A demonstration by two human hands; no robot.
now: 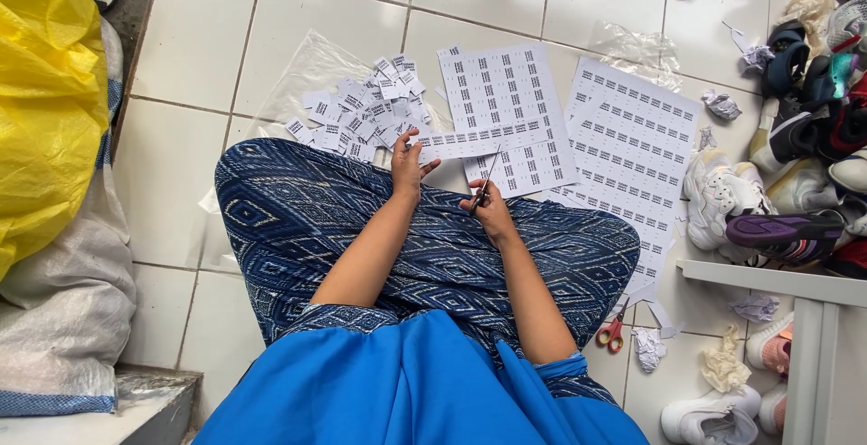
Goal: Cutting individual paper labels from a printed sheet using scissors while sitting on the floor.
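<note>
I sit cross-legged on a white tiled floor. My left hand [409, 167] pinches one end of a long white paper strip [474, 141] printed with rows of small labels. My right hand [489, 210] grips a pair of scissors [484, 189], blades pointing up at the strip's lower edge. A printed label sheet [501, 93] lies just beyond the strip. More printed sheets [632, 152] lie to the right. A heap of cut label pieces [361, 111] rests on a clear plastic sheet [302, 75] at my left front.
A yellow plastic bag [45, 93] over a white woven sack [68, 301] fills the left side. Several shoes [795, 138] are piled at the right, by a white shelf frame [795, 292]. Red-handled scissors [613, 330] and crumpled paper [647, 348] lie near my right knee.
</note>
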